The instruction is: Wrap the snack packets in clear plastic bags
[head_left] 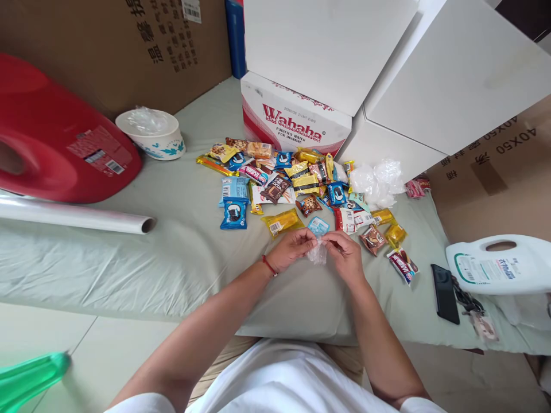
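Between my two hands is a small clear plastic bag [317,254], pinched at its upper edge. My left hand [293,248], with a red cord at the wrist, grips one side of it. The other side is between the fingers of my right hand [343,252]. Just beyond the fingertips lies a light blue snack packet [318,225]. A yellow wrapped snack [283,222] rests beside my left hand, and a brown snack packet [373,240] lies to the right of my right hand. Behind them spreads a heap of wrapped snacks [305,184].
A pile of clear plastic bags [379,183] sits right of the heap. At left stand a paper bowl [166,143], a red jug [55,137] and a silvery tube [77,215]. A Wahaha carton [297,120] backs the snacks. A phone [445,293] and white jug [499,267] lie right.
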A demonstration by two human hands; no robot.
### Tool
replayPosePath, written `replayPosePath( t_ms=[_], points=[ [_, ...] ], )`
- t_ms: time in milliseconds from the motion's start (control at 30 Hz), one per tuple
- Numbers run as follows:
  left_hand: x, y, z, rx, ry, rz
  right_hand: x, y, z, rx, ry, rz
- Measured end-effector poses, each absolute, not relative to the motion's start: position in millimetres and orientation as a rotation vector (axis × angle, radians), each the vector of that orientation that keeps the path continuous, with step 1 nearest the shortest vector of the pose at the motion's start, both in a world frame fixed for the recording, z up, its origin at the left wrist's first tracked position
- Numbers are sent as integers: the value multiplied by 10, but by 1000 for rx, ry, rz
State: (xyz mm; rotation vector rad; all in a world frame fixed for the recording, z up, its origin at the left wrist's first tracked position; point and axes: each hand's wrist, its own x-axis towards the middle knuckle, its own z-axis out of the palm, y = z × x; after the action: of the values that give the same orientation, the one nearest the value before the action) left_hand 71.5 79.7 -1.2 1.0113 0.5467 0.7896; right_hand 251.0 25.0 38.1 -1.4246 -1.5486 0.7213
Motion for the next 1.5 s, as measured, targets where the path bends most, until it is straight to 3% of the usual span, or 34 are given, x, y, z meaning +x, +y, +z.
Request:
replayPosePath(
  t_ms=[200,533,667,767,933,1300,1500],
  points=[
    [728,771,8,939,532,800,2542,200,298,-1377,-1364,683],
    [695,855,31,647,584,935,2698,168,210,-1278,-676,920],
    [685,873,16,614,605,958,2834,101,339,-1386,-680,699],
    [739,856,-6,672,601,947,2656,40,457,-1441,-1061,529],
    [769,792,-2,754,589,924,2130,161,362,-1476,-1544,740],
    [758,794,-4,787,560,846,2245,235,346,-1313,-732,1249],
    [644,850,30,641,521,854,2734,184,443,-1238,-641,1251]
  ],
)
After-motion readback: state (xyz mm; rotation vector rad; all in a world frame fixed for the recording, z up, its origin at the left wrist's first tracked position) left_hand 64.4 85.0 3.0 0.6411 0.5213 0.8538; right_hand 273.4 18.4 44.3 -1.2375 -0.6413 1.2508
